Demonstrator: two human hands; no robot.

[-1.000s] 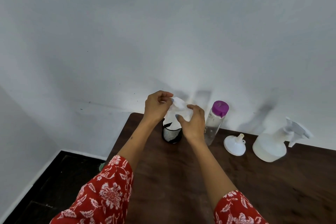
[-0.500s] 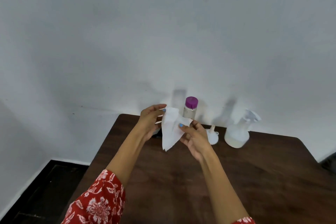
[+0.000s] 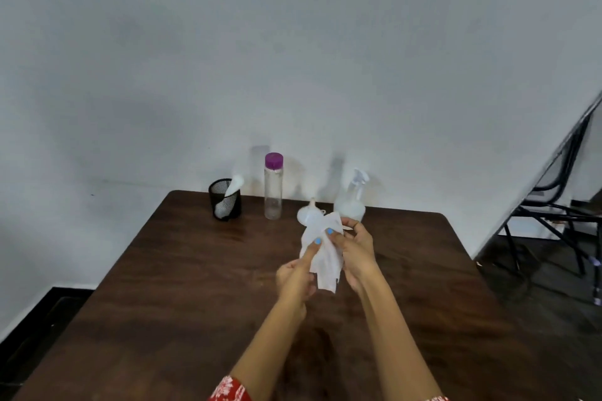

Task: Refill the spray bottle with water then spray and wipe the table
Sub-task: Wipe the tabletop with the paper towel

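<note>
A white tissue (image 3: pixel 325 254) hangs between both hands above the middle of the dark wooden table (image 3: pixel 182 286). My left hand (image 3: pixel 294 273) pinches its lower left side and my right hand (image 3: pixel 353 249) grips its right edge. Behind them, near the wall, stands the white spray bottle (image 3: pixel 351 202) with its trigger head on. A white funnel (image 3: pixel 308 213) lies just left of it, partly hidden by the tissue. A clear water bottle (image 3: pixel 273 187) with a purple cap stands upright further left.
A black mesh cup (image 3: pixel 224 200) holding more white tissue sits at the table's back left. A black metal chair frame (image 3: pixel 560 198) stands on the floor to the right. The white wall runs along the table's far edge.
Both hands have carried the tissue from the mesh cup towards the table's middle, in front of the funnel. The camera has swung right, bringing the chair into view.
</note>
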